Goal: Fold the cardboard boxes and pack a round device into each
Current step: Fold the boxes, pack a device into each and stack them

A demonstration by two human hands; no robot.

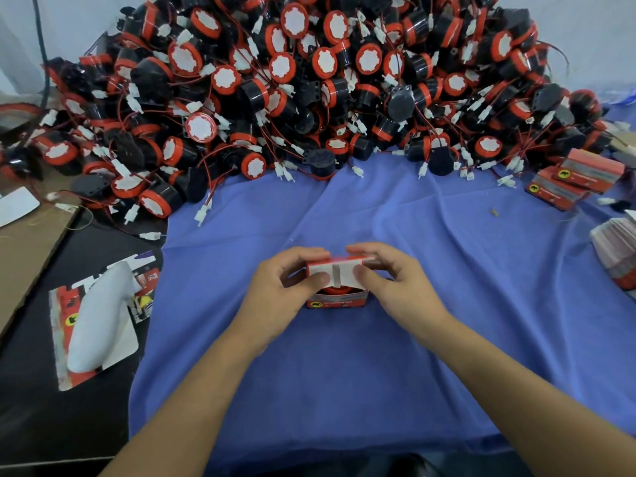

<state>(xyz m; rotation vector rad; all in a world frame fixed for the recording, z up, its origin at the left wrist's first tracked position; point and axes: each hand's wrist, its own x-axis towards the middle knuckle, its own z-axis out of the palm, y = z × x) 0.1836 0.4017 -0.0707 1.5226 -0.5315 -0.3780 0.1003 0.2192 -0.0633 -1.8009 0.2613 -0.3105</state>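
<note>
- Two hands work on one cardboard box (339, 302), which stands on the blue cloth (378, 390) at the middle of the table, well in front of the heap.
- One round device (332, 290) sits inside that box; we see only a red sliver of it below the flaps.
- Two white flaps (346, 274) lie folded inward across the box's open top, almost meeting.
- We see the left hand (275, 290) grasping the box's left end, thumb on the left flap and fingers curled over the far edge.
- The right hand (395, 284) grasps the right end the same way, thumb on the right flap.
- We cannot count the heap of round devices (309, 80) behind: far too many. Each has a black body, a red ring, a white face, and red wires ending in white plugs.
- Two bundles of flat boxes (578, 180) lie at the far right, one partly on the other; a third stack (616, 256) sits at the right edge.
- One printed card (65, 339) lies to the left, with one white rounded object (99, 321) on it.
- A yellow round emblem (315, 304) with a black animal marks the box's red front; we find the same emblem on the bundles and the card.
- A line of white lettering runs beside the emblem, too small for us to read.
</note>
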